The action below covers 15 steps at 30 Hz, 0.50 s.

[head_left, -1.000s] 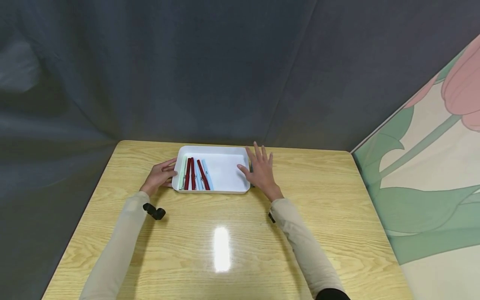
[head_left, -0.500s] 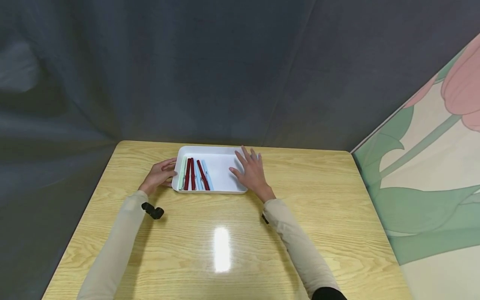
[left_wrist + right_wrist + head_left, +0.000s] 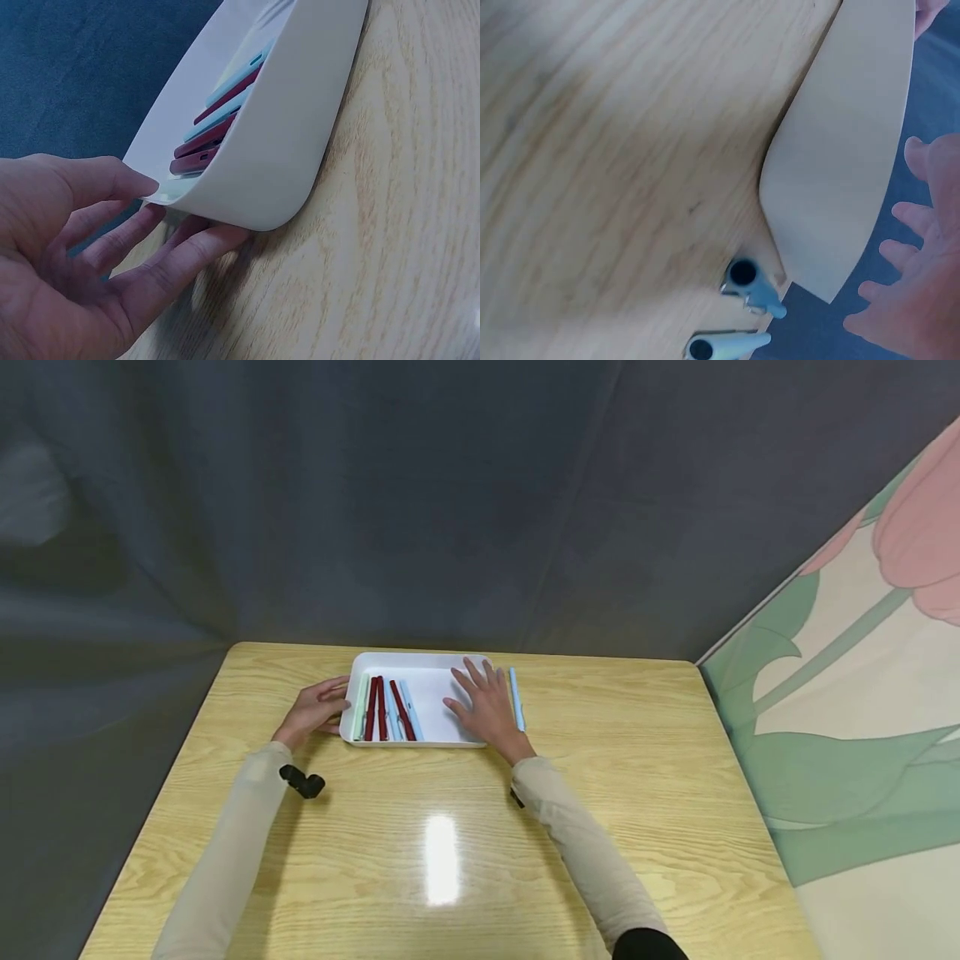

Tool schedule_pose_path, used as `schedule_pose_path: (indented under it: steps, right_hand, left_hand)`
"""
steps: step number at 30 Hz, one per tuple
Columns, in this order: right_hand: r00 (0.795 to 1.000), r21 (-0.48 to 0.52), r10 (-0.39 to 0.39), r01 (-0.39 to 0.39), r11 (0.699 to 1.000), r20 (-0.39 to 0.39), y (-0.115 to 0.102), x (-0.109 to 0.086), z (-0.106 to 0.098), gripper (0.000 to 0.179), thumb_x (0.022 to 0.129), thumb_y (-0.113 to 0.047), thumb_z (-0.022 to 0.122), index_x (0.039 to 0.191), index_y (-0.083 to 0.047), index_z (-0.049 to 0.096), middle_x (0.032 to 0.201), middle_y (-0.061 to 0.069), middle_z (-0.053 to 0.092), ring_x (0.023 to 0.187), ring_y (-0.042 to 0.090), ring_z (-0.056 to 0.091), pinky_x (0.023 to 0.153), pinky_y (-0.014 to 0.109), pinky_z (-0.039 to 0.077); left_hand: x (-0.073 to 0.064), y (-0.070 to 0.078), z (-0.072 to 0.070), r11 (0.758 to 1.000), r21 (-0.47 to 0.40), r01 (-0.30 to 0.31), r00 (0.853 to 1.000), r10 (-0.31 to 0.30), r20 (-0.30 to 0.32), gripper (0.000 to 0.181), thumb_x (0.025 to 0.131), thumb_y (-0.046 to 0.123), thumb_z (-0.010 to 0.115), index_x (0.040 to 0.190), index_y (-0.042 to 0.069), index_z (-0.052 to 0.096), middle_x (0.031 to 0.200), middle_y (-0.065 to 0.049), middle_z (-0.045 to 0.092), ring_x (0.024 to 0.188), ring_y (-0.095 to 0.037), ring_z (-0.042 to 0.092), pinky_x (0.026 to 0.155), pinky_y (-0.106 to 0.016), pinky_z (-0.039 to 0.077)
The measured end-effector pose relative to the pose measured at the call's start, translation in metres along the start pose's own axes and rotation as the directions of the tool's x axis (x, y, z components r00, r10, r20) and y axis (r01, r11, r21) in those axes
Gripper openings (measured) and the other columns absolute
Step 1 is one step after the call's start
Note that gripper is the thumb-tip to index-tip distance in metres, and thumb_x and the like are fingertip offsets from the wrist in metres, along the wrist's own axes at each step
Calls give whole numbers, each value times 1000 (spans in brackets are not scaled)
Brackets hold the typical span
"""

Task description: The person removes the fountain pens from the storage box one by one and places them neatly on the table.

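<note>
A white tray point(image 3: 435, 687) lies near the far table edge. In its left part are pens: a pale green pen point(image 3: 362, 707), dark red pens point(image 3: 371, 710) and light blue pens point(image 3: 411, 712). My left hand point(image 3: 313, 710) grips the tray's left end; in the left wrist view the thumb is on the rim and the fingers are against the outer wall. My right hand point(image 3: 483, 708), fingers spread, hovers over the tray's right part, holding nothing. A light blue pen point(image 3: 517, 699) lies on the table beyond the tray's right end.
In the right wrist view, a blue pen point(image 3: 756, 289) and a paler pen point(image 3: 731, 345) lie on the wooden table point(image 3: 442, 793) beside the tray. Dark cloth point(image 3: 420, 510) hangs behind the table, and a flower-patterned panel point(image 3: 847, 693) stands at the right.
My right hand has moved left, from the tray's right end to over its inside. The light blue pen to the right has come into sight. My left hand keeps its place on the tray.
</note>
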State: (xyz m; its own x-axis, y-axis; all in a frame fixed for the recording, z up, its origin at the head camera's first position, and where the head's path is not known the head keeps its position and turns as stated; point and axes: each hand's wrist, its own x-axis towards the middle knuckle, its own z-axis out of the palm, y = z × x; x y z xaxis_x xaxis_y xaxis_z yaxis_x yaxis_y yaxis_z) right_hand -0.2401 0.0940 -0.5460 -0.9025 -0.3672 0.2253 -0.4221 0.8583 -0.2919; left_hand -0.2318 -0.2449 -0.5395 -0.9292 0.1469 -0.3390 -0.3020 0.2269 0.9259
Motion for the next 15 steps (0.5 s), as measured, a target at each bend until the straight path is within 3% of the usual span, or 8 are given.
schedule_pose_path:
  steps: [7, 15]
  right_hand:
    - [1000, -24, -13, 14, 1000, 17, -9, 4, 7, 57, 103, -44, 64, 152, -14, 58, 165, 12, 43, 152, 45, 34, 124, 69, 23]
    - [999, 28, -11, 10, 1000, 41, -19, 6, 14, 52, 103, -40, 66, 147, -13, 62, 162, 13, 47, 151, 41, 37, 126, 63, 22]
  left_hand:
    - [0, -2, 0, 1000, -7, 1, 1000, -1, -1, 67, 103, 5, 58, 165, 10, 33, 164, -24, 38, 132, -46, 57, 75, -34, 65]
    - [2, -3, 1, 1000, -2, 1, 1000, -1, -10, 67, 103, 4, 59, 165, 12, 35, 163, -24, 40, 125, -42, 63, 73, -35, 65]
